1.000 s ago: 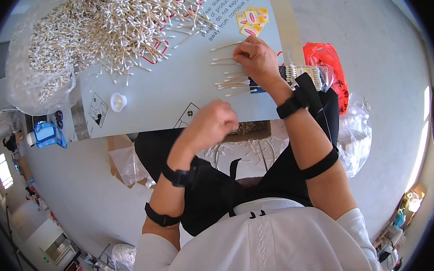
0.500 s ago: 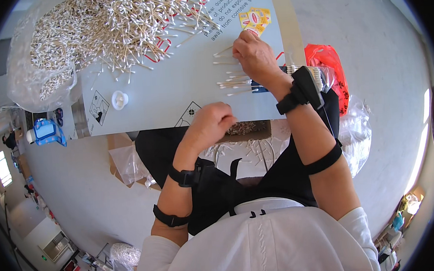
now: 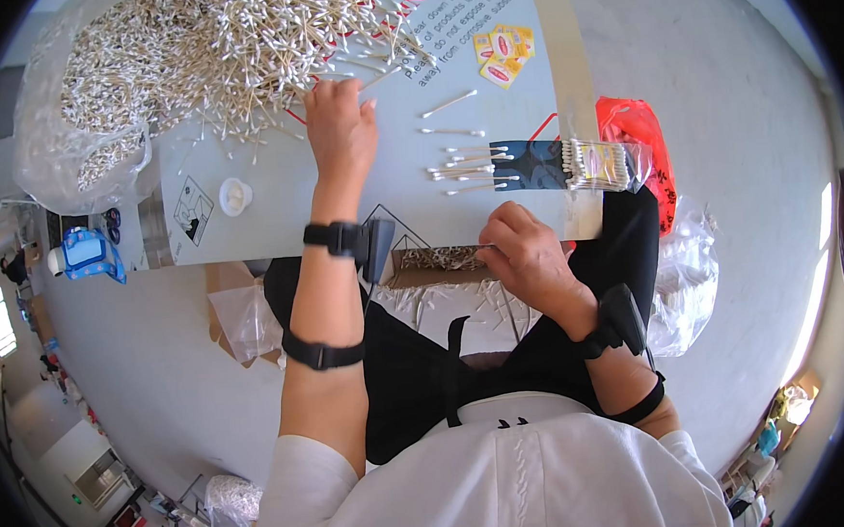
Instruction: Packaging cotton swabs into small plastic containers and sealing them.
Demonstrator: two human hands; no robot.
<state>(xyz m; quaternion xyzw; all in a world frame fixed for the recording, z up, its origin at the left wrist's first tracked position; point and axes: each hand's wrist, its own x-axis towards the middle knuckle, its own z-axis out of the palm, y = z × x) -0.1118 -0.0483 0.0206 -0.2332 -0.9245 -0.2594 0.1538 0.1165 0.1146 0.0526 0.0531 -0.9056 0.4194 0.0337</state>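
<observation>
My left hand [image 3: 342,133] is at the near edge of a big heap of cotton swabs [image 3: 225,44]. Its fingers bend down toward the swabs, the thumb held a little apart, and I see nothing in its grasp. By the table's front edge is my right hand [image 3: 533,261], thumb and fingers pinched together; what is between them is too small to make out. Beyond it lie several loose cotton swabs [image 3: 470,172], partly across a dark blue strip [image 3: 536,160]. A clear pack of swabs [image 3: 598,164] sits at the strip's right end.
Small yellow-and-white labels [image 3: 502,70] lie at the far right of the table. A small white cup [image 3: 234,196] stands on the left. A red plastic bag [image 3: 660,133] hangs past the right edge. Beneath the front edge is a box of swabs [image 3: 441,262].
My left hand has gone up and left to the swab heap. My right hand has come back from the labels to the front edge, uncovering the blue strip and the labels.
</observation>
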